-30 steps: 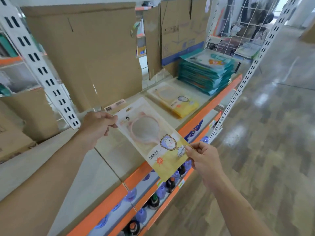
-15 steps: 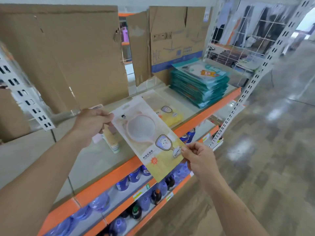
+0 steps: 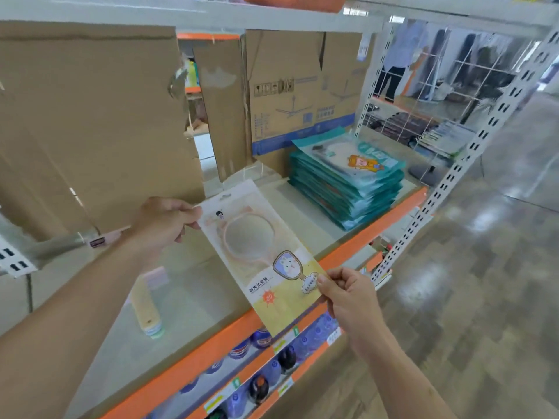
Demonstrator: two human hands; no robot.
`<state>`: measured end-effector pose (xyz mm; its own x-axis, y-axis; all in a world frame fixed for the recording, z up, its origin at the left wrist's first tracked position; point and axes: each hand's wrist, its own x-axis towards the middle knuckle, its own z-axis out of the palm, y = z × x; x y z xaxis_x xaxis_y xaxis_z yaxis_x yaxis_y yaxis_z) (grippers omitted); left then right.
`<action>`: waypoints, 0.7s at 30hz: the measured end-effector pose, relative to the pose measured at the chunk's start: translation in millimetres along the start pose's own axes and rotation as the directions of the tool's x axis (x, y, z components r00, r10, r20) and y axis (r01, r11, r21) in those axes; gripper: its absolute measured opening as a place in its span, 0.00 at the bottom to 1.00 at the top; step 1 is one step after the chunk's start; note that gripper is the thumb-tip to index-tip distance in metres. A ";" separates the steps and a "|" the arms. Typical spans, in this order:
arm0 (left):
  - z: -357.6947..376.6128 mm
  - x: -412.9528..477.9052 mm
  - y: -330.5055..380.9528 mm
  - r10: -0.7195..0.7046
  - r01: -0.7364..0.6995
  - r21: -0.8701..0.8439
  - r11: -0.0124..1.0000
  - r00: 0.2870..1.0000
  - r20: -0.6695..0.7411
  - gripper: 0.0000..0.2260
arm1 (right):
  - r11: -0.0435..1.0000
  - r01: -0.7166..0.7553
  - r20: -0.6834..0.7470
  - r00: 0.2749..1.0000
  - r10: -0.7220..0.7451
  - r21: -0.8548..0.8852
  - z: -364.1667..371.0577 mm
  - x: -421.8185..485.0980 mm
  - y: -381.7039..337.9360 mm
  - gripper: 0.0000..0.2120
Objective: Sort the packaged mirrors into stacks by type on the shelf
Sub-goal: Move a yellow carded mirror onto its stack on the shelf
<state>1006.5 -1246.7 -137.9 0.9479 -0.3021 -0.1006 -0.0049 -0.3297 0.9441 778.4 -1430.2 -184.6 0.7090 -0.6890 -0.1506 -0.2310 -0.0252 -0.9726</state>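
Peach-and-yellow mirror packet, tilted; fingers of left hand and right hand pinch opposite corners.

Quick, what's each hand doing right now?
Left hand: pinching the top corner of the packaged mirror.
Right hand: pinching its bottom right edge.

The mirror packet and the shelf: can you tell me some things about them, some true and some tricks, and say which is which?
1. The left hand and the right hand both pinch the yellow mirror packet. True.
2. The teal packet stack sits on the floor. False: it sits on the shelf, near its right end.
3. The yellow mirror packet lies flat on the teal packet stack. False: it is held up in the air, apart from that stack.
4. Bottles stand on the level below the shelf. True.
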 end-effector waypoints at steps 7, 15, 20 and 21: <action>12.3 48.1 0.9 -0.035 0.035 0.010 0.999 0.999 0.029 0.07 | 1.000 -0.028 0.000 1.000 0.028 -0.004 8.4 43.2 -5.7 0.06; 32.2 90.6 -1.3 -0.091 0.090 0.020 0.996 0.994 0.066 0.05 | 0.998 -0.030 -0.013 0.999 0.030 -0.060 12.8 74.9 -6.3 0.06; 43.7 109.2 -10.4 -0.136 0.132 0.070 0.989 0.989 0.059 0.04 | 0.991 -0.035 -0.006 0.999 0.035 -0.133 10.9 88.9 -3.0 0.04; 45.8 111.2 -11.5 -0.143 0.138 0.078 0.987 0.988 0.061 0.04 | 0.988 -0.032 -0.002 0.999 0.032 -0.153 10.5 92.0 -2.4 0.04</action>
<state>1097.3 -1317.4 -174.3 0.9179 -0.3054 -0.2535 0.1015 -0.4370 0.8937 851.2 -1485.9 -198.0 0.7001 -0.6907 -0.1809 -0.3523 -0.1137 -0.9290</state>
